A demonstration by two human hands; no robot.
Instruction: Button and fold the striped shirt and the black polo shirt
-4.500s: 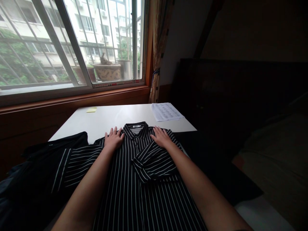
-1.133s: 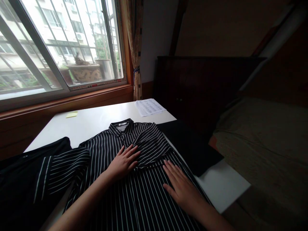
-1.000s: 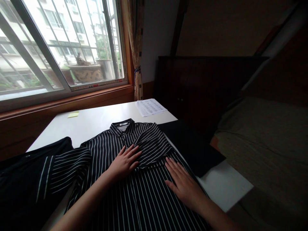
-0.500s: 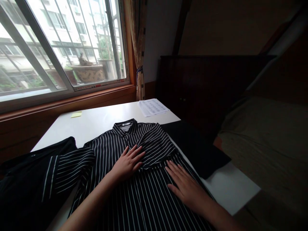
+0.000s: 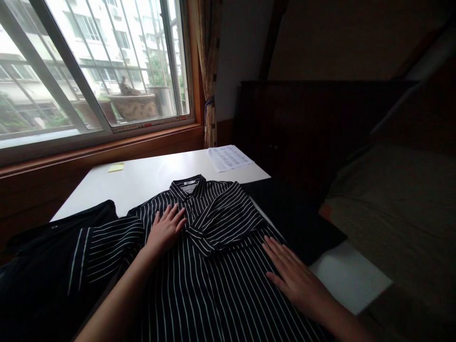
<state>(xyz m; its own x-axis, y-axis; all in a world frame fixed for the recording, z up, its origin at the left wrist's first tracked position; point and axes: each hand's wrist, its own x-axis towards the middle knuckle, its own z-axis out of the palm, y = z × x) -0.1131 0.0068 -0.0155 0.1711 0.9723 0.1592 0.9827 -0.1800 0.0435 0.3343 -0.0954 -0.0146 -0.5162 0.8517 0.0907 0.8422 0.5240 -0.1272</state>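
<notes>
A black shirt with thin white stripes point(image 5: 213, 280) lies collar away from me on a white table point(image 5: 149, 178). Its right sleeve is folded across the chest; its left sleeve spreads out to the left. My left hand point(image 5: 164, 230) rests flat and open on the chest, left of the folded sleeve. My right hand point(image 5: 295, 278) lies flat and open on the shirt's right side, just below the folded sleeve.
Another dark garment point(image 5: 42, 266) lies at the left under the spread sleeve, and a black cloth point(image 5: 299, 218) at the right. A printed sheet point(image 5: 230, 157) and a yellow sticky note point(image 5: 116, 167) lie near the window. A bed point(image 5: 402, 209) stands on the right.
My left hand has slid left off the folded sleeve and up the chest. My right hand has moved right along the shirt's side. My view has shifted slightly.
</notes>
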